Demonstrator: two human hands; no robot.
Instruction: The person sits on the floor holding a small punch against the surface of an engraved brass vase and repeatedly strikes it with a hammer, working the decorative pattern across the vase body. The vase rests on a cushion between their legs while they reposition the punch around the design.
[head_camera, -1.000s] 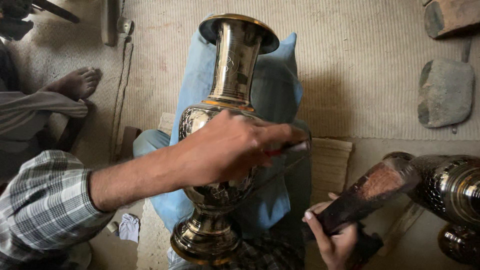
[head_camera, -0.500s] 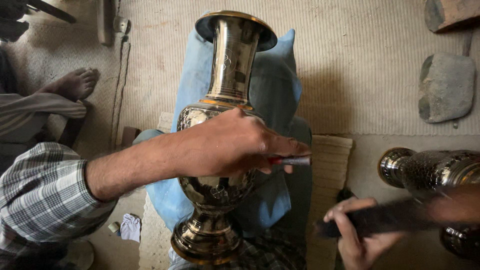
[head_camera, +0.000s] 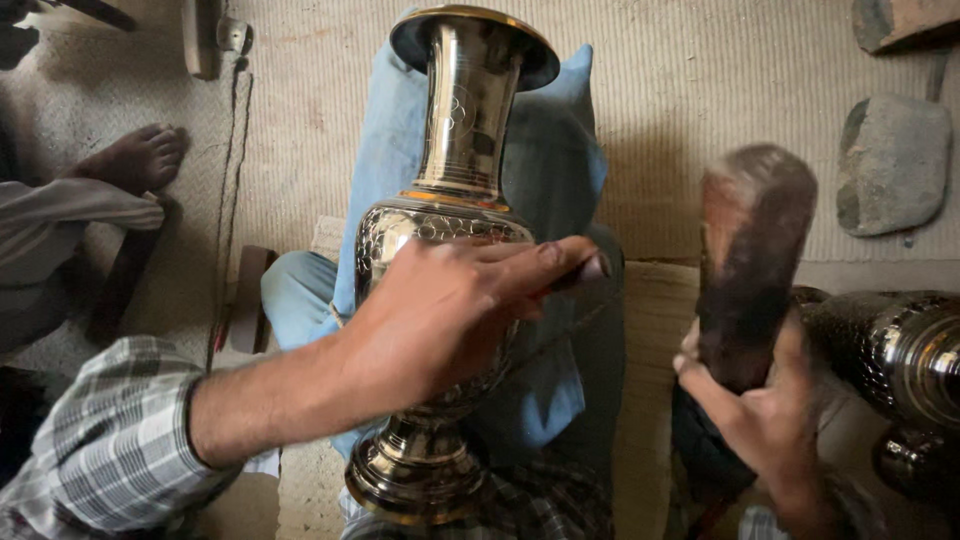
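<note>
At frame centre, the brass vase (head_camera: 450, 260) lies on blue cloth (head_camera: 560, 170); left hand (head_camera: 450, 310) pinches what seems a small tool (head_camera: 585, 272); right hand (head_camera: 765, 420), lower right, clamps a wooden mallet (head_camera: 750, 260).

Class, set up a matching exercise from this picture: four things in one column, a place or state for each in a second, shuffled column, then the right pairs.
Things
1. brass vase
2. wooden mallet
3. grey stone
4. bare foot

Places or states
A. lies on the mat at the upper right
B. raised upright in the right hand
C. rests on the mat at the far left
D. lies along the blue cloth, under the left hand

Pairs: 1-D, 2-B, 3-A, 4-C
</note>
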